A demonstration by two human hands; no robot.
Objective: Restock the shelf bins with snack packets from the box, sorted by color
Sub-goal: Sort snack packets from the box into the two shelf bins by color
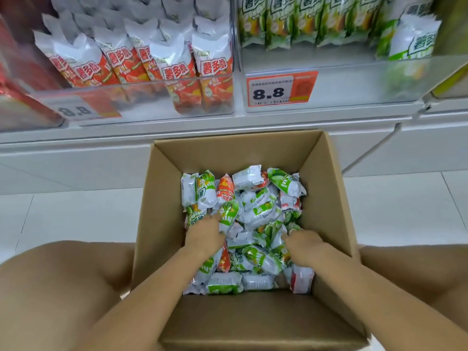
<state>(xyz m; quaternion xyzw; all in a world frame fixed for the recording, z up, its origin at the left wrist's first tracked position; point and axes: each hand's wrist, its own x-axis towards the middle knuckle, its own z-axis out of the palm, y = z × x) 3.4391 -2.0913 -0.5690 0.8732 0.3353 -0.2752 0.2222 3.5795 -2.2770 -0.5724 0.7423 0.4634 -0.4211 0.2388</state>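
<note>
Evidently unfinished: the brown cardboard box [243, 153] on the floor holds many green and red snack packets [255, 211]. Left hand [205, 235] and right hand [304, 245] reach among them; grip cannot be told. Clear red-packet bin [141, 97] fuller than green-packet bin [354, 79].

White tiled floor [76, 214], pale shelf base [76, 153], orange 8.8 price tag [281, 89]

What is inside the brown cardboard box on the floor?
The brown cardboard box holds a loose pile of mostly green-and-white snack packets with a few red ones. Both hands reach in; lower layers are covered.
</note>
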